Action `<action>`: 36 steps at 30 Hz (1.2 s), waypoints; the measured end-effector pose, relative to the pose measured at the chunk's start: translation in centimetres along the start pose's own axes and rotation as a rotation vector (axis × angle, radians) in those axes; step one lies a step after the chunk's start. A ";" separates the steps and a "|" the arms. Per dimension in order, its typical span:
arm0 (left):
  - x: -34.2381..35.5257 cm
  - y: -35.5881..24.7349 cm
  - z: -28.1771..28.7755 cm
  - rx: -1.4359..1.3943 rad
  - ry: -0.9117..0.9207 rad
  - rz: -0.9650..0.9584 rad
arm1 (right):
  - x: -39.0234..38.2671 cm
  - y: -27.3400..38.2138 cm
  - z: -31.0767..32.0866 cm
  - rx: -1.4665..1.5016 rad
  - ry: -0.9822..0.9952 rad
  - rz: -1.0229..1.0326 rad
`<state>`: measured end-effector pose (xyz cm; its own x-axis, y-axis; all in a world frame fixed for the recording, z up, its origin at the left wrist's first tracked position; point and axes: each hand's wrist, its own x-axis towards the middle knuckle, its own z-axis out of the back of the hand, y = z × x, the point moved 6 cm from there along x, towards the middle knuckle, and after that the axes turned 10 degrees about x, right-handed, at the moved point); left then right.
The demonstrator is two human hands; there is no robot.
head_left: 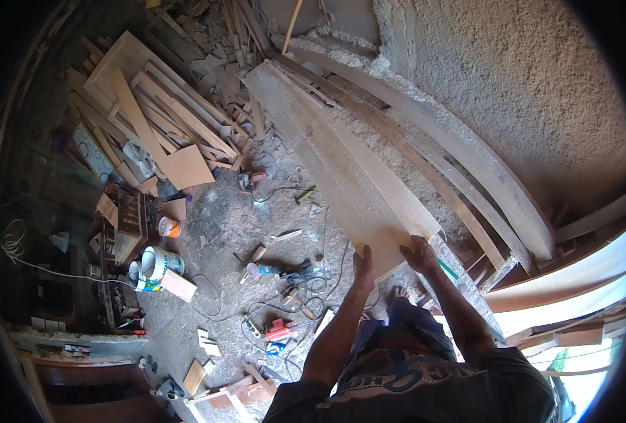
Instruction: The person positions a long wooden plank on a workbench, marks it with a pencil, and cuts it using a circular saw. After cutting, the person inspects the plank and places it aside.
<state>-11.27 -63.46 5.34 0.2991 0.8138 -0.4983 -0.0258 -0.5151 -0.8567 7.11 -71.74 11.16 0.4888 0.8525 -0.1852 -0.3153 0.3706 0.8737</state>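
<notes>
Sawdust-strewn floor (pixel 214 225) lies below me — power tools (pixel 284 271) left of my left hand (pixel 363 262). Both it and my right hand (pixel 420 252) clasp the long plank's (pixel 341 162) near end, fingers curled on it.

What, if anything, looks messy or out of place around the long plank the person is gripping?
Both the left hand and right hand grip the near end of the long plank. The floor beside it is cluttered: tangled cables, power tools and offcuts lie loose, and scrap wood is heaped untidily.

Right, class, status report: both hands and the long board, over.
Left hand and right hand grip near end of long wooden board. Board slopes away. Power tools and cables litter floor on the left.
</notes>
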 end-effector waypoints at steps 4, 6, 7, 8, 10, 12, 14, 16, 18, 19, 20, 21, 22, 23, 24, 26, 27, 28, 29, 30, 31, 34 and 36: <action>2.6 2.0 -4.2 -0.009 0.088 -0.011 | 2.2 -3.1 3.1 -0.101 -0.098 -0.077; 3.2 2.8 -4.9 0.018 0.126 -0.004 | 2.2 -2.0 4.0 -0.267 -0.094 -0.058; 3.4 3.5 -4.0 0.048 0.080 0.005 | 2.1 0.3 4.3 -0.360 -0.043 -0.006; 3.7 4.0 -3.9 0.069 0.045 0.006 | 2.5 0.9 4.6 -0.403 0.004 -0.040; 3.8 4.3 -5.7 0.103 0.030 0.016 | 3.8 -2.0 5.8 -0.233 -0.003 0.014; 3.0 4.0 -6.5 0.153 0.006 0.027 | 4.4 -3.6 6.1 -0.153 -0.013 0.081; 2.1 3.3 -7.0 0.178 0.028 -0.007 | 5.0 -4.6 6.2 -0.137 0.013 0.061; 1.8 3.3 -7.2 0.144 -0.017 -0.065 | 6.4 -5.5 6.7 -0.138 0.066 0.097; 2.7 4.8 -5.4 0.051 -0.059 -0.048 | 7.3 -2.6 4.9 0.068 0.241 0.026; 3.1 5.6 -4.3 0.005 -0.078 -0.043 | 7.5 -1.1 3.9 0.168 0.330 -0.014; 3.4 6.1 -5.6 -0.020 -0.067 0.003 | 7.9 -2.1 4.8 0.095 0.193 0.026; 3.1 6.0 -6.6 -0.063 -0.047 0.051 | 8.2 -2.5 5.1 0.119 0.182 0.016; 2.7 5.8 -7.5 -0.104 -0.026 0.097 | 8.6 -3.0 5.5 0.145 0.170 0.007; 2.4 6.3 -7.4 -0.138 -0.017 0.141 | 8.8 -3.1 5.2 0.182 0.169 0.001; 2.6 6.1 -7.3 -0.138 0.019 0.129 | 9.0 -3.2 5.2 0.135 0.135 -0.004; 2.4 5.8 -7.0 -0.192 0.048 0.144 | 9.1 -2.9 5.2 0.094 0.153 -0.003; 1.9 5.6 -7.2 -0.216 0.069 0.162 | 8.7 -2.9 5.4 0.072 0.157 -0.015; 1.5 5.4 -7.5 -0.212 0.071 0.173 | 8.5 -3.0 5.3 -0.001 0.188 -0.036; 1.3 5.3 -7.6 -0.206 0.068 0.179 | 8.3 -2.9 5.0 -0.068 0.223 -0.053; 0.9 5.1 -7.7 -0.200 0.066 0.185 | 8.1 -3.0 4.7 -0.135 0.258 -0.070; 0.8 5.0 -7.6 -0.179 0.049 0.173 | 7.9 -3.0 4.6 -0.142 0.271 -0.097; 1.4 4.9 -5.6 -0.097 -0.045 0.107 | 7.8 -1.0 3.2 -0.186 0.304 -0.097; 0.7 3.9 -4.4 -0.021 -0.122 0.105 | 6.6 0.7 3.0 -0.272 0.298 -0.069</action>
<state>-6.96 -66.08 2.23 0.1778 0.7811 -0.5986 -0.0310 -0.6035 -0.7967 12.60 -66.97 11.89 0.2717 0.8767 -0.3969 -0.5132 0.4808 0.7109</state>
